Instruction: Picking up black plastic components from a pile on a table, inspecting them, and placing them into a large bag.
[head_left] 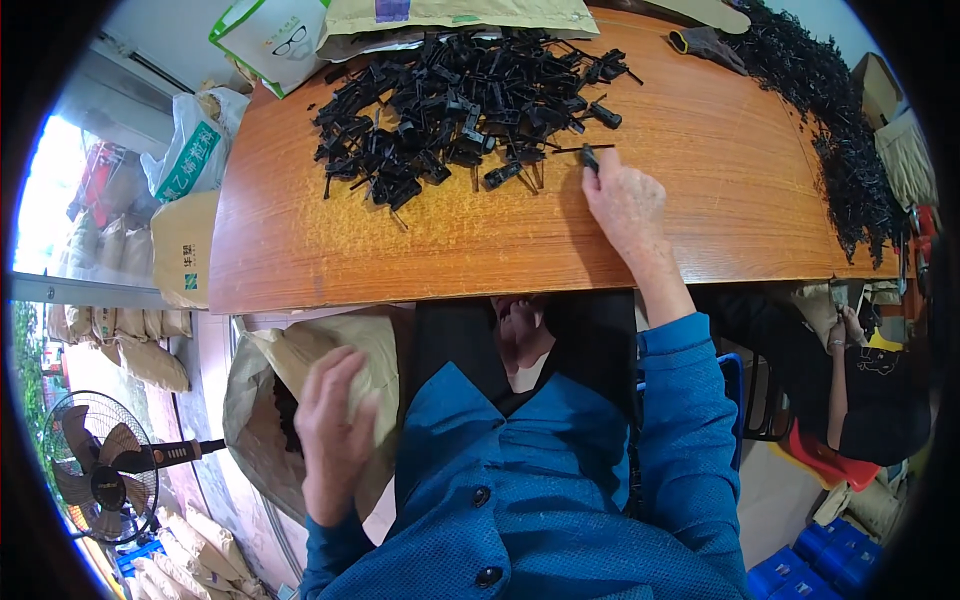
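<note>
My right hand [628, 200] is over the wooden table [450, 250], its fingers closed on a small black plastic part [590, 158] with a thin stem. Just left of it spreads a heap of similar black plastic parts [430, 110], several with thin sprue sticks poking out. My left hand [338, 420] is below the table edge, in front of an open brown paper sack [365, 350]. Its fingers are stretched and somewhat blurred, and nothing shows in them. Dark pieces [287, 410] lie inside the sack.
A second black pile [800, 90] covers the table's right end, near a dark glove [708, 48]. Sacks and bags [270, 40] stand along the far and left edges. A fan [105, 480] is at lower left. Another person [880, 390] sits at right.
</note>
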